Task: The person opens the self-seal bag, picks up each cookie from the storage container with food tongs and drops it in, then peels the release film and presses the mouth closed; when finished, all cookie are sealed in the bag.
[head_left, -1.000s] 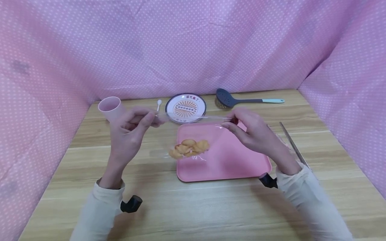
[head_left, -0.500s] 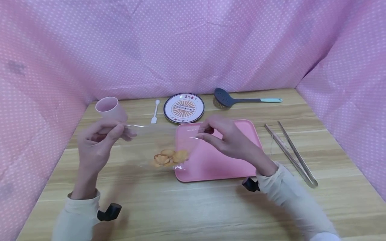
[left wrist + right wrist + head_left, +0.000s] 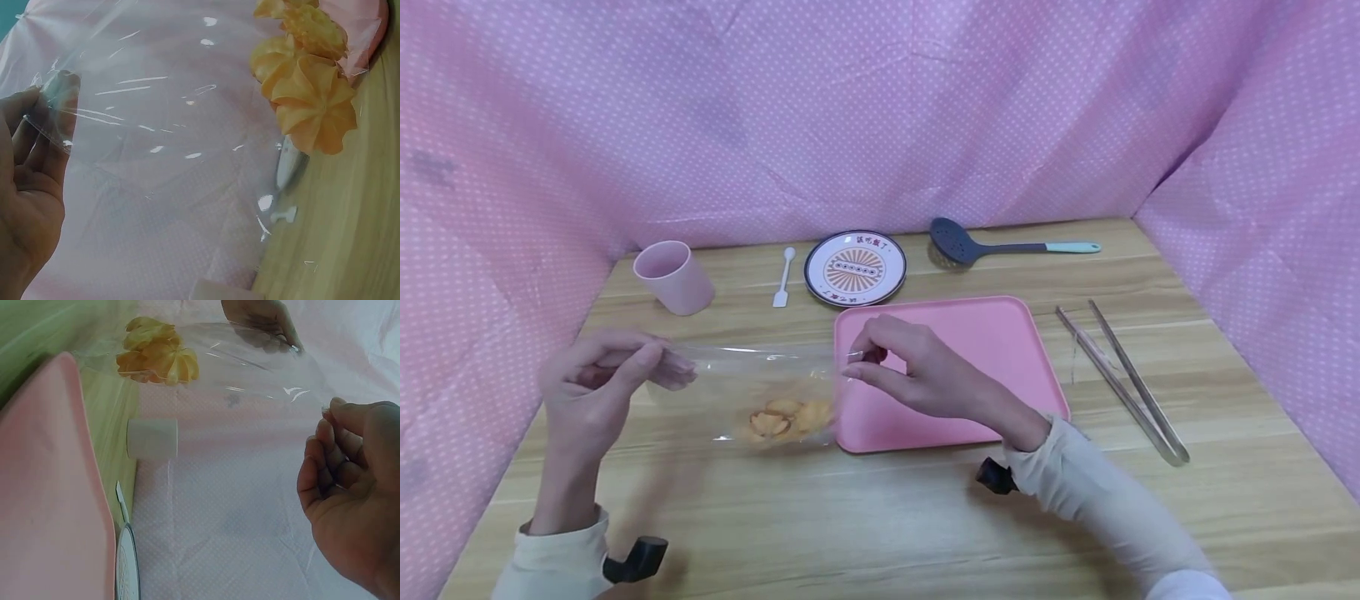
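I see the left hand (image 3: 597, 379) pinching one top corner of a clear plastic bag (image 3: 760, 392) between thumb and curled fingers, and the right hand (image 3: 910, 375) pinching the opposite top corner the same way. The bag hangs stretched between the two grips, above the wooden table (image 3: 880, 517). At its bottom, below and between my two pinch points, sits a small heap of golden swirl cookies (image 3: 786, 417); the left wrist view shows their ridged rosette shape pressed against the film.

Just under the right hand lies a pink tray (image 3: 992, 333), its left edge beside the bag's lower corner. Beyond the left hand stands a pink cup (image 3: 673, 277). Past the bag, farther from both grips, lie a small white spoon (image 3: 784, 279) and a patterned round plate (image 3: 855, 268). Well off beyond the right hand are a dark slotted spoon (image 3: 977, 246) and metal tongs (image 3: 1123, 383).
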`<state>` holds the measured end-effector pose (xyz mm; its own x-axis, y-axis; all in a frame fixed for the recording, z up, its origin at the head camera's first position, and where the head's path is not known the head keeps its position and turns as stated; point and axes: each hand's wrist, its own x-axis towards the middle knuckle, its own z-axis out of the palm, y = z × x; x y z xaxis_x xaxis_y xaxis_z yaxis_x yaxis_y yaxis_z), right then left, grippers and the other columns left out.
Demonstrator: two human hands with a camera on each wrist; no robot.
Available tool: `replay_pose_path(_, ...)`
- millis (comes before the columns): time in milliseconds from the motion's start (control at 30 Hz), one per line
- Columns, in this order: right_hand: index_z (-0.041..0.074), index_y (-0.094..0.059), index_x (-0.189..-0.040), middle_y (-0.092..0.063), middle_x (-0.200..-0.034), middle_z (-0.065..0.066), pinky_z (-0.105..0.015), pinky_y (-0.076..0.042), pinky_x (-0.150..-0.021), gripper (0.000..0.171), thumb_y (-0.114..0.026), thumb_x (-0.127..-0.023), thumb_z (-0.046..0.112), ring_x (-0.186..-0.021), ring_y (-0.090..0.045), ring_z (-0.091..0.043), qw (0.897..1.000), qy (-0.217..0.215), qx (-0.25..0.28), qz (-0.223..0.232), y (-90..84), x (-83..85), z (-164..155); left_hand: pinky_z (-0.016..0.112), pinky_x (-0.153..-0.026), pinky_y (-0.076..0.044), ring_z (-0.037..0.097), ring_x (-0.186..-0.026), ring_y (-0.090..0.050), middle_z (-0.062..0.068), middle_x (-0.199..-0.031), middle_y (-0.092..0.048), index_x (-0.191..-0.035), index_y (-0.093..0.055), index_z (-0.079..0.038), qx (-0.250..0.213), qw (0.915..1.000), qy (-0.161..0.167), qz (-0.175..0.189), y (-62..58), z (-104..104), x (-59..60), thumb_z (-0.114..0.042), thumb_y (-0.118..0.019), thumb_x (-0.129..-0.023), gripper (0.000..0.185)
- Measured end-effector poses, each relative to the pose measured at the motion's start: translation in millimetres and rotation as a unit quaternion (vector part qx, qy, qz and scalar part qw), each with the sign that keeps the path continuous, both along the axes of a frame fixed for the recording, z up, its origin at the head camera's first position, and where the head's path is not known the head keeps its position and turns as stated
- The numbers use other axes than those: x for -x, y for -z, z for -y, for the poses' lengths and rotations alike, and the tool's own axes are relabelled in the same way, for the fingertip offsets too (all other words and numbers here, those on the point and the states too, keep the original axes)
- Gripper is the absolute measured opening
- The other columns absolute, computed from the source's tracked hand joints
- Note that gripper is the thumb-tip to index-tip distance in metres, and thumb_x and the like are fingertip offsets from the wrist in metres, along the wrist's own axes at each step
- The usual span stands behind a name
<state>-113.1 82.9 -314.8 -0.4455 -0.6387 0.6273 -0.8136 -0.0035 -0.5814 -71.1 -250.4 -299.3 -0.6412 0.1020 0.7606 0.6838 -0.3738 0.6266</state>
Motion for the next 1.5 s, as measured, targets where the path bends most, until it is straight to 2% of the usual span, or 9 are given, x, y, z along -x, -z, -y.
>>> replay_pose_path(133,0.006,-0.062,-0.095,-0.06,-0.089,0.001,-0.033,-0.054,-0.074,0.012,-0.072,-0.095,-0.002,-0.084,-0.057,-0.01,0.999,0.025,-0.023,0.042,6.3,1.2,7,0.029,-0.064,-0.063,0.027,-0.075,-0.076,0.028,-0.087,-0.073,-0.095,-0.057,0.032,0.032,0.9988,-0.019,0.031,11.2,11,1.0,0.028,-0.051,-0.092,0.008)
replay_pose_path(300,0.006,-0.062,-0.093,-0.058,-0.085,0.002,-0.028,-0.051,-0.073,0.01,-0.069,-0.098,0.001,-0.081,-0.054,-0.01,0.994,0.054,-0.04,0.091,15.3,11.3,19,0.029,-0.063,-0.063,0.024,-0.074,-0.076,0.023,-0.088,-0.075,-0.099,-0.058,0.03,0.067,0.9916,-0.07,0.085,27.2,22,6.0,0.029,-0.046,-0.092,0.014)
replay_pose_path(467,0.004,-0.064,-0.096,-0.059,-0.083,0.0,-0.025,-0.049,-0.072,0.006,-0.066,-0.102,0.006,-0.079,-0.053,-0.012,0.983,0.084,-0.063,0.149,19.2,27.9,32,0.03,-0.064,-0.063,0.022,-0.072,-0.076,0.021,-0.086,-0.075,-0.099,-0.059,0.03,0.061,0.9849,-0.109,0.12,35.1,24,16.7,0.024,-0.049,-0.095,0.012)
replay_pose_path(600,0.004,-0.065,-0.096,-0.059,-0.08,0.0,-0.025,-0.046,-0.067,0.008,-0.066,-0.103,0.009,-0.075,-0.051,-0.013,0.975,0.111,-0.075,0.18,24.0,42.3,39,0.029,-0.067,-0.063,0.02,-0.074,-0.076,0.016,-0.087,-0.076,-0.102,-0.06,0.025,0.085,0.9753,-0.13,0.157,38.3,26,28.1,0.017,-0.053,-0.099,0.012)
replay_pose_path(833,0.005,-0.065,-0.095,-0.057,-0.078,-0.001,-0.024,-0.042,-0.063,0.011,-0.066,-0.103,0.013,-0.071,-0.049,-0.012,0.963,0.142,-0.099,0.207,34.5,63.0,49,0.026,-0.067,-0.062,0.013,-0.072,-0.075,0.007,-0.083,-0.077,-0.101,-0.065,0.013,0.122,0.9448,-0.173,0.25,45.8,29,48.9,0.003,-0.062,-0.101,0.01)
replay_pose_path(967,0.004,-0.065,-0.095,-0.058,-0.079,-0.001,-0.023,-0.042,-0.064,0.012,-0.065,-0.103,0.013,-0.072,-0.049,-0.012,0.957,0.153,-0.111,0.22,40.3,72.1,54,0.026,-0.069,-0.062,0.013,-0.072,-0.074,0.003,-0.086,-0.076,-0.1,-0.069,0.003,0.141,0.9336,-0.174,0.279,51.9,34,59.5,-0.001,-0.064,-0.102,0.006)
replay_pose_path(1067,0.004,-0.065,-0.097,-0.06,-0.082,-0.003,-0.023,-0.044,-0.066,0.012,-0.064,-0.104,0.014,-0.074,-0.052,-0.013,0.951,0.16,-0.122,0.234,44.5,77.6,59,0.026,-0.069,-0.062,0.012,-0.072,-0.073,0.001,-0.086,-0.076,-0.101,-0.068,0.005,0.158,0.9255,-0.177,0.295,56.8,37,66.2,-0.002,-0.065,-0.102,0.008)
replay_pose_path(1233,0.002,-0.065,-0.101,-0.062,-0.085,-0.003,-0.021,-0.046,-0.066,0.013,-0.065,-0.104,0.015,-0.075,-0.053,-0.012,0.943,0.178,-0.144,0.242,54.7,87.0,65,0.022,-0.069,-0.061,0.008,-0.074,-0.072,-0.004,-0.085,-0.076,-0.101,-0.069,-0.002,0.179,0.9033,-0.176,0.348,66.8,42,74.9,-0.006,-0.065,-0.103,0.007)
replay_pose_path(1500,0.008,-0.055,-0.084,-0.049,-0.074,0.0,-0.024,-0.038,-0.061,0.025,-0.066,-0.103,0.02,-0.067,-0.046,-0.012,0.932,0.214,-0.173,0.234,65.2,96.7,73,0.02,-0.064,-0.059,0.005,-0.069,-0.068,-0.006,-0.077,-0.072,-0.096,-0.069,-0.009,0.192,0.8727,-0.188,0.408,78.8,43,86.9,-0.011,-0.064,-0.104,0.01)
